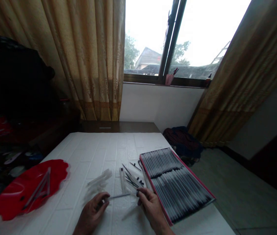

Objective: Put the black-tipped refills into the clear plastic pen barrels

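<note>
Here, left hand (93,212) and right hand (150,204) pinch pen (120,196).

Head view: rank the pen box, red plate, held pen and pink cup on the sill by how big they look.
1. pen box
2. red plate, nearly as large
3. pen, long but thin
4. pink cup, far from the camera, so its rank is unsure
</note>
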The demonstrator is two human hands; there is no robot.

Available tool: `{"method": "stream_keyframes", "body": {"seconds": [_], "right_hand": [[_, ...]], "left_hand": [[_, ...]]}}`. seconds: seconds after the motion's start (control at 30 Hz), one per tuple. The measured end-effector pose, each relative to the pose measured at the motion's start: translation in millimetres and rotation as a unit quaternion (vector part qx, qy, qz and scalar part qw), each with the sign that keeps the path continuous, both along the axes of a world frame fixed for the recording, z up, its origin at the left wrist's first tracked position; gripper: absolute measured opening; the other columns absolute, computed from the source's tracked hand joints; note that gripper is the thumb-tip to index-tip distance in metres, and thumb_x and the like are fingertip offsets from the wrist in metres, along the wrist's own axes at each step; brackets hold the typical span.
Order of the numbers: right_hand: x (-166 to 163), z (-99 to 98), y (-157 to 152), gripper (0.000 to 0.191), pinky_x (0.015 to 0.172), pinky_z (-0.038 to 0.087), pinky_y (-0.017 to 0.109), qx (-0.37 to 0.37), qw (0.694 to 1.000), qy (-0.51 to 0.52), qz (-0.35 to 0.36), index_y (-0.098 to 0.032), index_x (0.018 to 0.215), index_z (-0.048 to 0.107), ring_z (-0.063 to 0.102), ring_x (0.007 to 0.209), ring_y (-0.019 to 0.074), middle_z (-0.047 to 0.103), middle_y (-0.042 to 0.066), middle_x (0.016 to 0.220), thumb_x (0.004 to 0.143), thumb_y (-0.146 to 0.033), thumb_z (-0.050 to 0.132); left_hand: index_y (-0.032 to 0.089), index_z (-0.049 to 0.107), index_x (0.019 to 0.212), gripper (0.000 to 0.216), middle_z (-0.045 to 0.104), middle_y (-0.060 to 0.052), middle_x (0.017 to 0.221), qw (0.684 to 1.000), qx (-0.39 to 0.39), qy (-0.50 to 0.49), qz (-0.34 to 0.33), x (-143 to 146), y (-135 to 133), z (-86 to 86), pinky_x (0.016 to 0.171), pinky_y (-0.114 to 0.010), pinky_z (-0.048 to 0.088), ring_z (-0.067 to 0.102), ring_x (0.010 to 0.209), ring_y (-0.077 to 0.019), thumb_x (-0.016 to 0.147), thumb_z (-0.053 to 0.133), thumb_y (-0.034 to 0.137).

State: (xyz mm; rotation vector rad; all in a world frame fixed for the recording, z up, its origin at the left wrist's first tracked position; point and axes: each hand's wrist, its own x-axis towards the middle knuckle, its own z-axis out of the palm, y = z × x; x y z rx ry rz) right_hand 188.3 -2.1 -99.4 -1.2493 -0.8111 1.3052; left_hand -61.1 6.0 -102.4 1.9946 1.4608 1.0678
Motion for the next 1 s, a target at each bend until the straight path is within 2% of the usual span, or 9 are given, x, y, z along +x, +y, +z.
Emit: {"method": "stream_keyframes", "body": {"seconds": [0.13,0.27,0.4,0.47,0.67,0.83,1.0], "right_hand": [[1.8,-1.0,-1.7,0.046,0.037,0.022,0.017,0.013,1.000,0.000,0.000,-0.013,0.081,0.072,0.037,0.038,0.0052,0.055,-0.003,0.046,0.056,-0.051,0.078],[3.4,0.1,-3.1,0.046,0.038,0.026,0.017,0.015,1.000,-0.002,0.005,-0.014,0.082,0.073,0.039,0.039,0.0057,0.057,-0.003,0.047,0.058,-0.052,0.078],[3.1,0.4,-2.0,0.046,0.039,0.026,0.017,0.006,1.000,-0.005,-0.001,-0.014,0.081,0.073,0.040,0.039,0.0060,0.056,-0.003,0.046,0.058,-0.054,0.077],[2.9,-0.2,-1.5,0.047,0.038,0.025,0.017,0.001,1.000,-0.003,0.000,-0.014,0.081,0.072,0.039,0.039,0.0061,0.055,-0.003,0.045,0.057,-0.054,0.077],[3.6,0.3,-3.8,0.046,0.040,0.027,0.018,0.005,1.000,-0.018,0.008,-0.014,0.081,0.074,0.040,0.041,0.0071,0.056,-0.002,0.047,0.057,-0.052,0.078],[4.8,0.2,-4.9,0.045,0.041,0.029,0.019,0.017,1.000,-0.017,0.005,-0.015,0.082,0.075,0.042,0.043,0.0077,0.058,-0.002,0.050,0.056,-0.050,0.080],[3.5,-7.0,-2.6,0.044,0.040,0.030,0.019,0.022,0.999,-0.025,-0.004,-0.015,0.080,0.074,0.045,0.042,0.0090,0.055,-0.003,0.047,0.058,-0.053,0.077]], "left_hand": [[0.025,0.067,0.090,0.041,0.073,-0.001,0.081,1.000,0.009,0.008,0.001,2.0,-1.0,4.2,0.067,-0.021,0.055,0.069,0.072,-0.0154,0.083,0.046,0.060],[0.024,0.065,0.076,0.046,0.067,0.001,0.062,0.999,-0.015,0.025,-0.017,3.4,-2.8,8.9,0.057,-0.020,0.052,0.065,0.058,-0.0137,0.089,0.036,0.057],[0.026,0.064,0.103,0.041,0.070,0.002,0.073,0.999,-0.033,0.020,-0.005,3.3,-4.1,6.0,0.060,-0.021,0.053,0.064,0.059,-0.0130,0.082,0.050,0.058],[0.026,0.063,0.107,0.043,0.071,0.002,0.077,0.999,-0.036,0.011,-0.004,3.4,-4.4,3.2,0.060,-0.022,0.054,0.064,0.059,-0.0126,0.079,0.054,0.058],[0.026,0.067,0.093,0.036,0.072,-0.002,0.089,1.000,0.001,0.002,-0.002,3.9,-4.3,3.3,0.074,-0.026,0.055,0.068,0.081,-0.0170,0.084,0.049,0.056],[0.023,0.065,0.077,0.044,0.068,-0.001,0.069,0.999,-0.022,0.037,-0.024,4.7,-5.6,6.5,0.063,-0.023,0.053,0.064,0.064,-0.0144,0.090,0.035,0.053],[0.027,0.063,0.104,0.037,0.071,0.001,0.082,0.998,-0.045,0.044,-0.018,4.2,-7.8,5.8,0.063,-0.022,0.053,0.064,0.065,-0.0129,0.082,0.052,0.055]]}}
